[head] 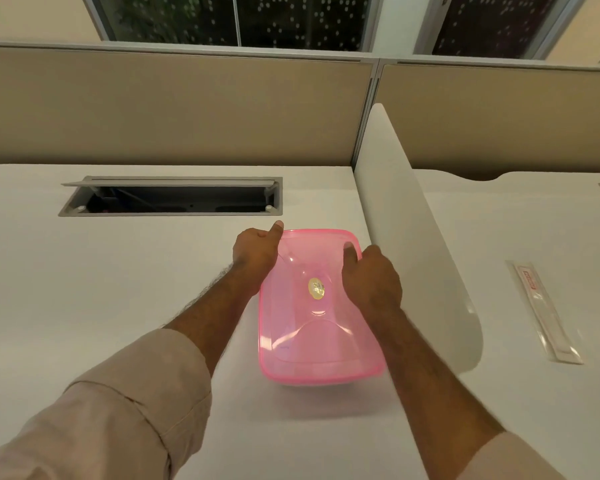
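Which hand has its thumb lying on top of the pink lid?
The right hand: its thumb lies on the pink lid, inside the rim. The left hand has its thumb at the far corner's edge.

Cable hatch (174, 199); possibly a sealed packet (543, 311).

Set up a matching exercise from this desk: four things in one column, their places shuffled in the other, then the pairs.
1. pink translucent plastic box
2. grey metal cable hatch
3. clear plastic packet
4. round gold sticker

A. right of the white divider panel
B. on top of the box
C. gripped by left hand and right hand
D. sunk in the white desk, flap open

Pairs: 1-C, 2-D, 3-A, 4-B.
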The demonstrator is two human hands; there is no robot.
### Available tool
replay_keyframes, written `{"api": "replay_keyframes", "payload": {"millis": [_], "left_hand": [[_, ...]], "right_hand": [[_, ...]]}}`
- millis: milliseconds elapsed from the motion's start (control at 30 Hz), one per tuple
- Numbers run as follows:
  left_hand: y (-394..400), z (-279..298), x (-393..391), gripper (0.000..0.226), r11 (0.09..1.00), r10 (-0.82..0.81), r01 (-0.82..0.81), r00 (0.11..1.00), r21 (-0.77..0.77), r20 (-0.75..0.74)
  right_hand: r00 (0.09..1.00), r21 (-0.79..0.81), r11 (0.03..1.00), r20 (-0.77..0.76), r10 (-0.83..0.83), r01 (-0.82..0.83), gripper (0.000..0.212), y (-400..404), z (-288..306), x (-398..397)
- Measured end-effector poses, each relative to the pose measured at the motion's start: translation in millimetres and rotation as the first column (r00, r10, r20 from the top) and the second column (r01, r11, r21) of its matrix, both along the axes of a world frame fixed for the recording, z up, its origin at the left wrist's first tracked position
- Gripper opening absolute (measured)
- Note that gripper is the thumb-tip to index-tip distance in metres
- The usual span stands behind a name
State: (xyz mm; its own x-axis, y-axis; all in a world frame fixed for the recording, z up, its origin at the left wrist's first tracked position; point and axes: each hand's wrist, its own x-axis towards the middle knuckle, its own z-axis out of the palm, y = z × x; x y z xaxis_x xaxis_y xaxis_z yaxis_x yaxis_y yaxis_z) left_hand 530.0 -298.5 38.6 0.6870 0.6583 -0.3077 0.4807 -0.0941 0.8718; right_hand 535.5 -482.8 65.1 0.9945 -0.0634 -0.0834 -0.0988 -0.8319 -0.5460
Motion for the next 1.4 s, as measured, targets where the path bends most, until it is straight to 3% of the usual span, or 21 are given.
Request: {"api": "replay_keyframes", "payload": {"millis": [233, 400, 567, 800, 900, 1033, 1400], "left_hand": [[-0.8, 2.0, 2.1, 0.039, 1.0, 0.017, -0.017, 1.0, 0.01, -0.005], [-0.7, 0.1, -1.4, 0.038, 0.998, 0.01, -0.011, 1.0, 0.058, 0.027], [-2.0, 1.2, -6.6, 0.038, 0.989, -0.055, 0.043, 0.995, 0.14, 0.079], [-10.1, 7.7, -54.2, 0.044, 0.935, -0.282, 0.274, 0.959, 0.226, 0.001], [-36.0, -3.2, -108.8, 0.055, 0.956, -0.126, 0.142, 0.989, 0.256, -0.077], [-72.3, -5.2, -158.4, 0.046, 0.978, 0.08, -0.062, 0.993, 0.197, -0.084], [-76.9, -6.6, -156.1, 0.04, 0.981, 0.082, -0.083, 0.997, 0.176, 0.014]], "right_hand": [[0.998, 0.204, 0.977, -0.054, -0.044, 0.054, 0.048, -42.8, -11.6, -83.9], [0.994, 0.335, 0.937, -0.067, -0.087, 0.104, 0.048, -45.2, -16.7, -89.0], [0.995, 0.358, 0.929, -0.052, -0.084, 0.097, 0.048, -47.1, -19.8, -87.5], [0.997, 0.328, 0.941, -0.041, -0.07, 0.08, 0.046, -46.3, -21.1, -84.6], [0.996, 0.332, 0.939, -0.032, -0.082, 0.088, 0.047, -46.3, -21.8, -85.2], [0.995, 0.344, 0.934, -0.025, -0.093, 0.096, 0.047, -46.1, -22.4, -85.2], [0.995, 0.38, 0.92, -0.028, -0.096, 0.099, 0.047, -45.6, -25.3, -84.9]]}}
